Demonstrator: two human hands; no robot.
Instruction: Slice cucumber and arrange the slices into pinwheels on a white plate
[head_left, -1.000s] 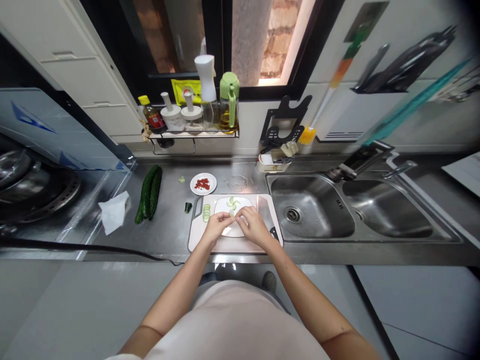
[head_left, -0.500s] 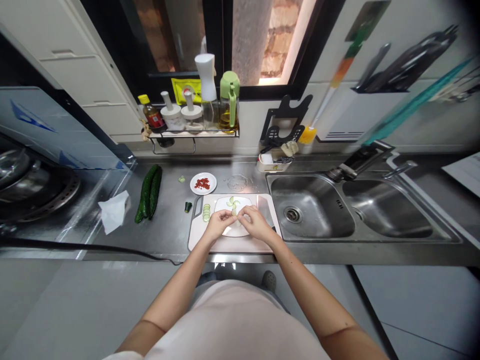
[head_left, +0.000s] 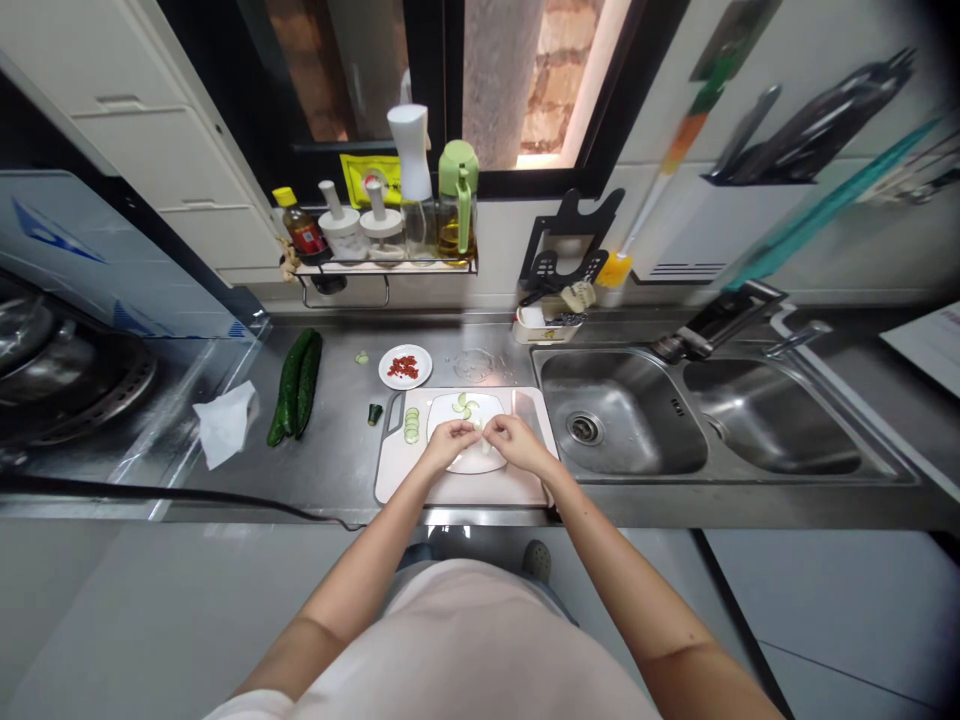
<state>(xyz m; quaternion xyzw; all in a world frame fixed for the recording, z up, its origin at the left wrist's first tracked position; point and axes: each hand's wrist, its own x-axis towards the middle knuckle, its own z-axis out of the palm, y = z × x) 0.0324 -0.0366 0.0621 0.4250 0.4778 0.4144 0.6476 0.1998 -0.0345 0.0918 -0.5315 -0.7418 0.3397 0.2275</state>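
Note:
A white plate (head_left: 491, 404) rests on the pale cutting board (head_left: 397, 480). Near its far rim, thin cucumber slices (head_left: 465, 406) lie folded in a curved arrangement. Over the plate my left hand (head_left: 450, 442) is closed in a pinch at a pale green cucumber slice (head_left: 478, 425). My right hand (head_left: 519, 444) is also closed, thumb and fingers pinched beside the same slice; the fingers partly hide what they hold. To the left on the board, a row of round cucumber slices (head_left: 412, 425) overlaps.
Left of the board lie a dark cucumber end (head_left: 375, 413), two whole cucumbers (head_left: 296, 385) and a crumpled tissue (head_left: 225, 423). A small plate (head_left: 406, 382) of chopped red bits stands behind. The double sink (head_left: 622, 420) borders the right; a condiment rack (head_left: 382, 266) hangs behind.
Both hands have shifted slightly right over the plate, staying close together at the fingertips. The arranged slices and the row on the board look the same.

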